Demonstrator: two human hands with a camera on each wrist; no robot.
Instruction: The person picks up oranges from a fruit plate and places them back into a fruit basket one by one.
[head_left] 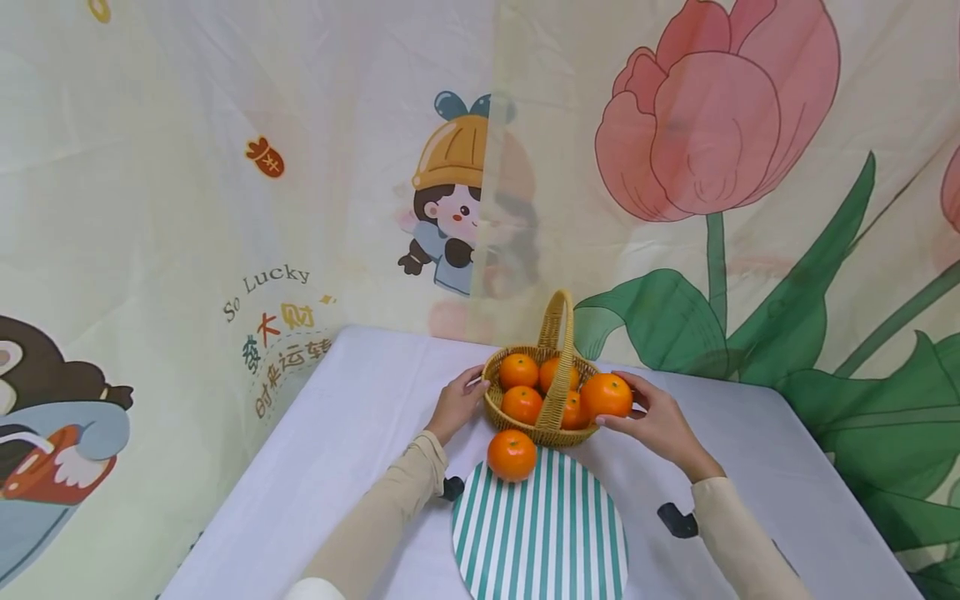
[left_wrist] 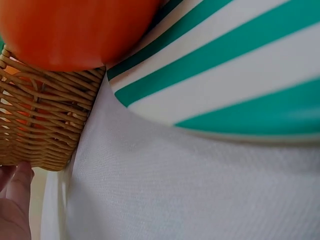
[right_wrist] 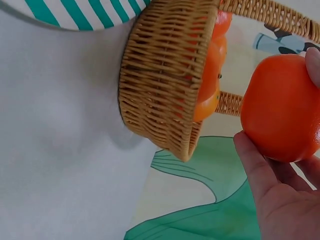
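Observation:
A wicker basket (head_left: 551, 435) with a tall handle holds several oranges (head_left: 521, 404). My right hand (head_left: 663, 421) grips an orange (head_left: 606, 395) at the basket's right rim; in the right wrist view this orange (right_wrist: 280, 107) is apart from the basket (right_wrist: 160, 70), between thumb and fingers. My left hand (head_left: 457, 404) touches the basket's left side. Its fingers (left_wrist: 20, 187) look fairly straight against the weave in the left wrist view, though most of that hand is cut off. Another orange (head_left: 512, 455) sits on the far edge of a round green-and-white striped plate (head_left: 543, 533).
A white cloth (head_left: 360, 392) covers the table, with dark printed patches (head_left: 677, 521) beside the plate. Behind the table hangs a printed curtain (head_left: 375, 208) with a cartoon figure and a large tulip (head_left: 712, 125). The basket stands near the table's back edge.

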